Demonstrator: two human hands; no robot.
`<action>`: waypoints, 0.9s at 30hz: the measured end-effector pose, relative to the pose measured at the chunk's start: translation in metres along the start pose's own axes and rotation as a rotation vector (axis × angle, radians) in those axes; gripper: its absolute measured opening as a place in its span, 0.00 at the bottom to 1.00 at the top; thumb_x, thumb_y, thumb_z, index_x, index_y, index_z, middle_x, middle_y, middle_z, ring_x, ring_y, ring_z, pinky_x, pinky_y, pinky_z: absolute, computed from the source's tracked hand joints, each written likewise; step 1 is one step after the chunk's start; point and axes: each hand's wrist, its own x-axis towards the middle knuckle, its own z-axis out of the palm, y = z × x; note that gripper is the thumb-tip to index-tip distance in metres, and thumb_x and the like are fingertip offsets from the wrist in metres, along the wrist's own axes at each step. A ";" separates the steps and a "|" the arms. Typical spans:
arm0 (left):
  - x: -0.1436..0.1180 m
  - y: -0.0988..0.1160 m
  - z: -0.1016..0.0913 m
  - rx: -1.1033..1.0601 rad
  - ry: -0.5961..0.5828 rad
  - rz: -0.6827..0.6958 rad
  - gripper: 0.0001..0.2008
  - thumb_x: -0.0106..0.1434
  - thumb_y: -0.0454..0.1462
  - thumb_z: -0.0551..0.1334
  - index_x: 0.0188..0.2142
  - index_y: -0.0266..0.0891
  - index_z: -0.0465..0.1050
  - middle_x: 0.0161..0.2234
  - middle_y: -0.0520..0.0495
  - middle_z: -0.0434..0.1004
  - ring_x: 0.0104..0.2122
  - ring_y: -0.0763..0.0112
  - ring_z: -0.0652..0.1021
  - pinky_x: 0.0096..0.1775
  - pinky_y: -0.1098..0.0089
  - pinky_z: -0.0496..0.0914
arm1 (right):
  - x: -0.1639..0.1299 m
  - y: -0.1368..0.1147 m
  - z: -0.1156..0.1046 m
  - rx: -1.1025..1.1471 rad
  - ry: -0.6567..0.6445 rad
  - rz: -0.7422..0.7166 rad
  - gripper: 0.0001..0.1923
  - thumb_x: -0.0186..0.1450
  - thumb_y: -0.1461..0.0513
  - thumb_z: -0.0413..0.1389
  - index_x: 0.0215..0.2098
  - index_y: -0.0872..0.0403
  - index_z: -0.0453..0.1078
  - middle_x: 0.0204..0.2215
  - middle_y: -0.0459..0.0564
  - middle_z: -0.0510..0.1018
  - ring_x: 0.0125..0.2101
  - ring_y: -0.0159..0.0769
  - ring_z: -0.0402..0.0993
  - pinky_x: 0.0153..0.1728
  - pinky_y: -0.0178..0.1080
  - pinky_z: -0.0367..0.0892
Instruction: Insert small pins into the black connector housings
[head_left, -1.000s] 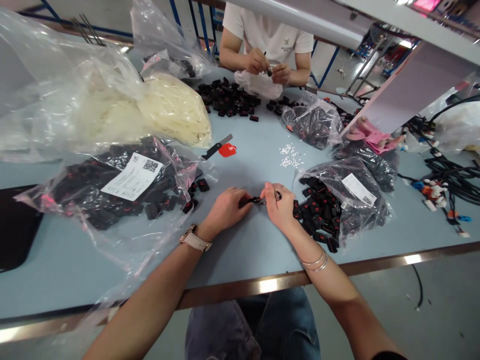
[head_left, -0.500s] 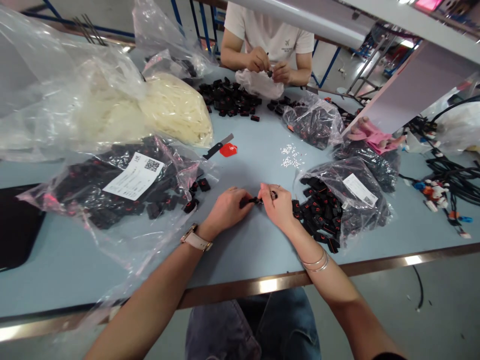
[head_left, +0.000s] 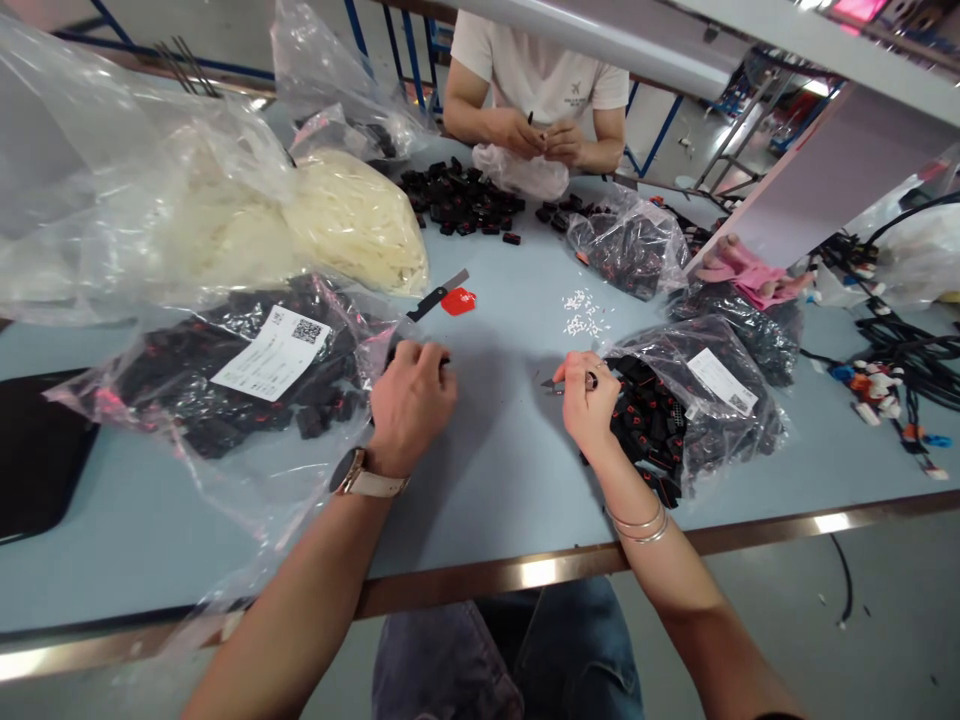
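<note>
Plainly, two hands of the wearer are at work over a pale blue table (head_left: 487, 470). The left hand (head_left: 409, 405), a watch (head_left: 364, 483) on its wrist, lies knuckles-up at the mouth of the large clear bag (head_left: 247, 385) of black connectors, fingers curled over something dark; whether it grips a piece cannot be told from this angle. The right hand (head_left: 589, 400), two bangles (head_left: 637, 525) on its wrist, pinches a small pointed tool (head_left: 555, 382) between thumb and fingers, just beside the second labelled bag (head_left: 697, 400), whose black and red parts spill out to the table.

Five bags of dark parts can be counted, perhaps more under the folds, plus one bag of whitish strips (head_left: 330, 215) at the far left. One loose heap of black pieces (head_left: 457, 200) sits before a co-worker, whose two hands (head_left: 544, 135) meet over a small part. A single red tag (head_left: 457, 300) and a dark blade-like strip (head_left: 439, 293) lie mid-table, near a scatter of tiny white bits (head_left: 581, 312).

Between the two hands the tabletop lies bare, and bare again toward the metal-trimmed near edge (head_left: 525, 572). Cable bundles (head_left: 892, 350) crowd the right side. Blue frame rails (head_left: 390, 40) stand behind, on a grey floor.
</note>
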 end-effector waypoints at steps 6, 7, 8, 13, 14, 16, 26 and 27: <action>0.010 -0.021 -0.006 0.193 0.040 -0.055 0.13 0.61 0.32 0.50 0.35 0.35 0.74 0.41 0.32 0.69 0.42 0.48 0.70 0.37 0.54 0.64 | 0.008 0.009 -0.003 -0.193 0.002 -0.041 0.24 0.70 0.57 0.39 0.24 0.54 0.69 0.29 0.54 0.77 0.33 0.37 0.71 0.39 0.40 0.64; 0.011 -0.022 -0.005 0.221 0.024 -0.044 0.13 0.62 0.33 0.51 0.34 0.35 0.74 0.41 0.32 0.70 0.43 0.46 0.70 0.38 0.52 0.64 | 0.010 0.012 -0.004 -0.247 -0.041 -0.041 0.23 0.70 0.57 0.39 0.26 0.54 0.70 0.31 0.55 0.77 0.33 0.38 0.72 0.38 0.40 0.64; 0.010 -0.022 -0.004 0.245 0.009 -0.027 0.13 0.63 0.35 0.51 0.33 0.35 0.74 0.40 0.32 0.71 0.44 0.44 0.70 0.40 0.51 0.63 | 0.011 0.013 -0.007 -0.314 -0.104 -0.027 0.21 0.70 0.58 0.40 0.29 0.55 0.71 0.32 0.56 0.77 0.32 0.38 0.72 0.36 0.39 0.64; 0.006 -0.017 0.000 0.299 0.024 0.046 0.13 0.64 0.38 0.52 0.32 0.36 0.74 0.42 0.36 0.75 0.44 0.49 0.72 0.44 0.52 0.60 | 0.018 0.013 -0.030 -0.727 -0.546 0.236 0.12 0.64 0.57 0.53 0.29 0.56 0.74 0.26 0.56 0.78 0.28 0.39 0.75 0.29 0.36 0.63; 0.005 -0.015 0.000 0.301 0.037 0.053 0.13 0.63 0.37 0.52 0.32 0.36 0.74 0.42 0.36 0.76 0.43 0.50 0.72 0.44 0.53 0.60 | 0.020 0.012 -0.035 -0.774 -0.612 0.288 0.11 0.62 0.56 0.55 0.31 0.55 0.75 0.28 0.56 0.79 0.31 0.40 0.76 0.30 0.36 0.64; 0.005 -0.013 -0.001 0.298 0.074 0.081 0.12 0.63 0.37 0.52 0.32 0.36 0.74 0.40 0.37 0.77 0.42 0.51 0.73 0.44 0.54 0.61 | 0.023 0.010 -0.041 -0.817 -0.721 0.368 0.13 0.58 0.54 0.58 0.35 0.54 0.75 0.33 0.56 0.80 0.35 0.42 0.76 0.33 0.37 0.65; -0.005 0.004 0.018 -0.058 -0.089 0.540 0.12 0.66 0.35 0.52 0.34 0.38 0.74 0.36 0.44 0.79 0.37 0.62 0.75 0.41 0.62 0.67 | 0.021 0.018 -0.034 -0.511 -0.687 0.381 0.10 0.56 0.60 0.59 0.36 0.53 0.75 0.33 0.52 0.80 0.36 0.38 0.76 0.39 0.37 0.65; -0.007 0.005 0.020 -0.087 -0.129 0.581 0.11 0.66 0.36 0.53 0.35 0.38 0.74 0.36 0.43 0.79 0.37 0.63 0.75 0.41 0.62 0.67 | 0.021 0.017 -0.033 -0.366 -0.632 0.393 0.11 0.55 0.61 0.60 0.37 0.53 0.75 0.32 0.50 0.80 0.34 0.36 0.75 0.37 0.36 0.65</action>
